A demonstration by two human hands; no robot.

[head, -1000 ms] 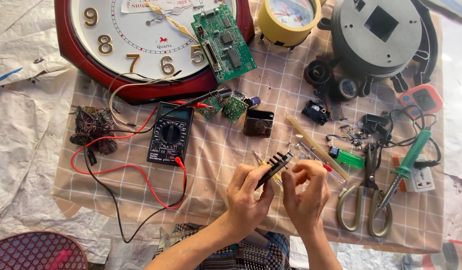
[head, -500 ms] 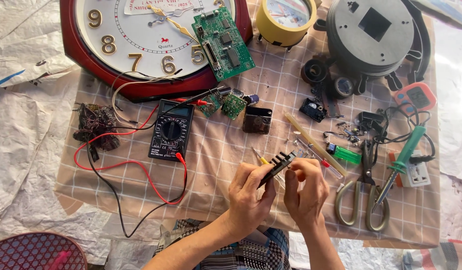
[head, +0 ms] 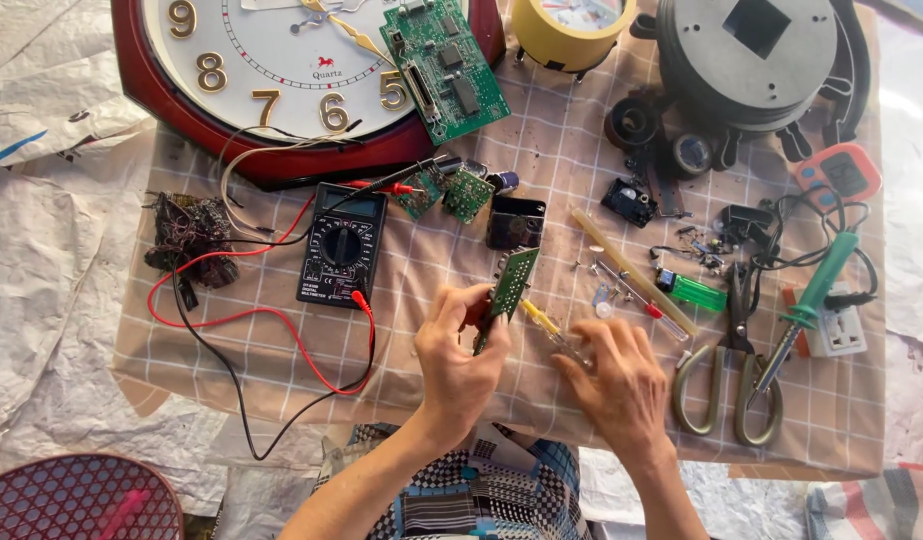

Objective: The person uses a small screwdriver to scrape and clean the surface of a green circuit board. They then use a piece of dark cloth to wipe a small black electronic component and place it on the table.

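My left hand (head: 457,365) grips a small green circuit board (head: 513,283) by its lower edge and holds it upright on edge above the checked cloth (head: 282,350). My right hand (head: 622,385) lies palm down on the cloth just to the right. Its fingers are spread, and the fingertips touch a thin yellow-tipped screwdriver (head: 538,319) that lies between the two hands. A black multimeter (head: 343,246) with red and black leads sits to the left of my left hand.
A red-rimmed wall clock (head: 282,160) with a larger green circuit board (head: 447,65) on it lies at the back. Scissors (head: 727,370), a green soldering iron (head: 812,300), a white socket (head: 837,335), a green lighter (head: 697,292) and a grey round housing (head: 752,60) fill the right side.
My right hand has let go of the small board and dropped to the cloth onto the screwdriver. My left hand has turned the board more upright.
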